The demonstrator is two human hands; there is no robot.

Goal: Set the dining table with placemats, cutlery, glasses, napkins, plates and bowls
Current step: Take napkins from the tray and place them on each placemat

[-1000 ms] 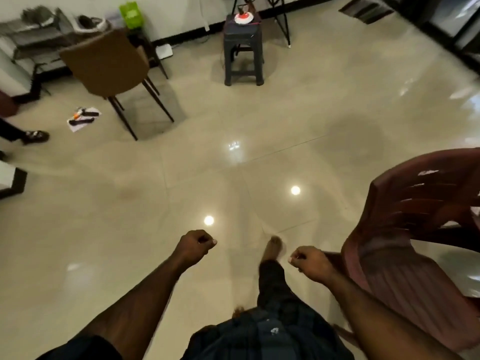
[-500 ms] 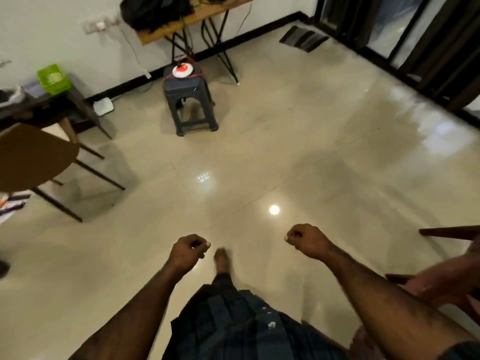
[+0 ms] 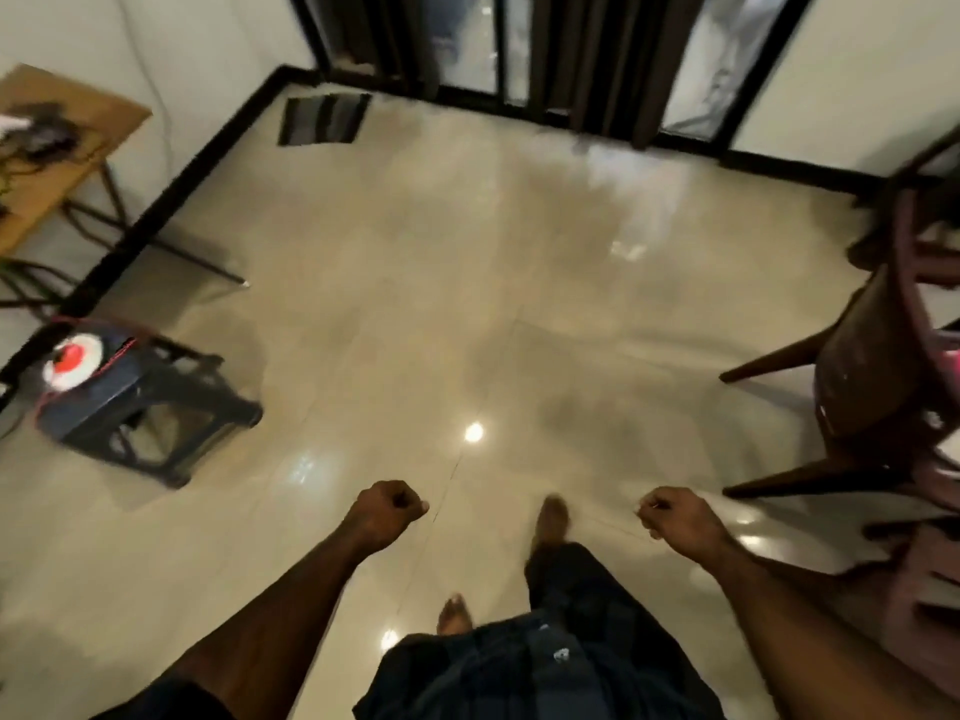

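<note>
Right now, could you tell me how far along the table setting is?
Nothing looks done from here: no table or tableware shows. Both the left hand and right hand are closed fists holding nothing, over bare floor beside a chair. Everything is left.

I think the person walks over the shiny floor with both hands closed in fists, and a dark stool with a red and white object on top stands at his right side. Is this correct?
Not quite: in the head view the dark stool with the red and white object stands on the person's left side, not the right. The rest holds: left hand and right hand are closed fists over the shiny floor.

View now swung rightward: stool (image 3: 140, 402) off to the left, dark wooden chair (image 3: 857, 387) newly at right.
</note>
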